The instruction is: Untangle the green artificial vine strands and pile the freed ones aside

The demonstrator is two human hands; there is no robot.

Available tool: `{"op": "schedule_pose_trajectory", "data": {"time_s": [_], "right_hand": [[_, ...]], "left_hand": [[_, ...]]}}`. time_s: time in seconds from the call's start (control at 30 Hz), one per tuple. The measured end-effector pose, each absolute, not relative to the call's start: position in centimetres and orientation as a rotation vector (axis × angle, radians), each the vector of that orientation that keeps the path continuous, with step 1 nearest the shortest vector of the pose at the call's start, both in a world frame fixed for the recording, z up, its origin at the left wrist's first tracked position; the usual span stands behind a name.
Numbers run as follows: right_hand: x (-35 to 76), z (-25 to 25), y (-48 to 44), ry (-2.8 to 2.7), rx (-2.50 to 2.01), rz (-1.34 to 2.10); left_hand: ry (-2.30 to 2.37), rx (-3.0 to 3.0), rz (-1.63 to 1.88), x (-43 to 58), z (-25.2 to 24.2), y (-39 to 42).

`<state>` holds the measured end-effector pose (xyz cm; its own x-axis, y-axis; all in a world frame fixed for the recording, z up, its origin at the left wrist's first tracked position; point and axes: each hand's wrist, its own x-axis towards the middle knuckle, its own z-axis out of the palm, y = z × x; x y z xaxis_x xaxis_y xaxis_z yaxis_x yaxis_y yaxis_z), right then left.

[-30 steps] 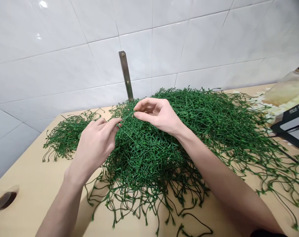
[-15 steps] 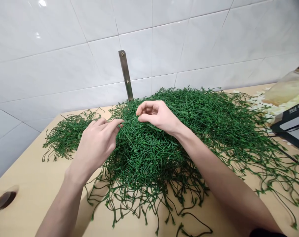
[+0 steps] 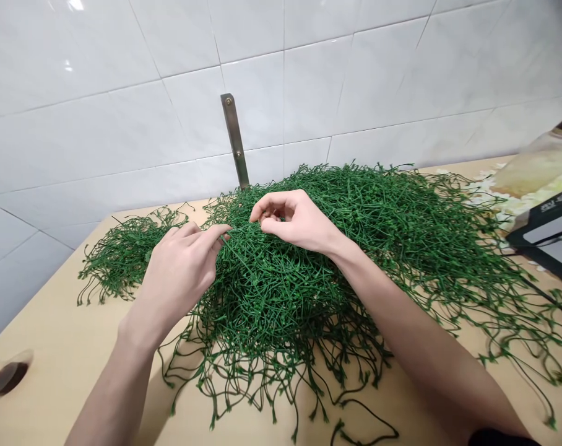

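Observation:
A large tangled heap of thin green artificial stems (image 3: 281,285) with small forked tips spreads across the table. My left hand (image 3: 181,263) is at the heap's left side, thumb and forefinger pinched on one green stem; much of that stem blends into the pile. Just to the right, my right hand (image 3: 293,218) hovers over the heap with its fingers loosely curled. A small gap shows between its thumb and forefinger tips, and I see nothing held there.
A smaller bunch of green stems (image 3: 123,251) lies on the left of the wooden table (image 3: 77,371). A metal bracket (image 3: 234,139) stands against the tiled wall (image 3: 179,124). A dark hole (image 3: 7,378) is at lower left. A printed box (image 3: 550,217) sits at far right.
My right forefinger has reached out to the left and parted from the thumb, where the tips were pinched together before. My left hand keeps nearly the same pinch and place.

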<state>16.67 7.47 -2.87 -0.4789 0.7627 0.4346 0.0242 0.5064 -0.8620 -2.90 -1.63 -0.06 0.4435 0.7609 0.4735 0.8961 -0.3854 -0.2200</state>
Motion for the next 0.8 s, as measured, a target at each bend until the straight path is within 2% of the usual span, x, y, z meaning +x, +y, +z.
{"op": "schedule_pose_trajectory", "data": {"time_s": [0.17,0.67,0.8], "right_hand": [[16.63,-2.86,7.42,-1.879,-0.680,1.038],[16.95,-2.29,7.47,-1.677,-0.621,1.350],[16.86,-2.53,7.50,-1.775,-0.611,1.263]], "left_hand": [[-1.365,-2.278,-0.393,-2.71,-0.01,-1.61],[-1.373,-2.255,-0.437,-3.11,-0.16,-1.49],[-1.402,-2.254,-0.429,-3.04,-0.07,-1.46]]}}
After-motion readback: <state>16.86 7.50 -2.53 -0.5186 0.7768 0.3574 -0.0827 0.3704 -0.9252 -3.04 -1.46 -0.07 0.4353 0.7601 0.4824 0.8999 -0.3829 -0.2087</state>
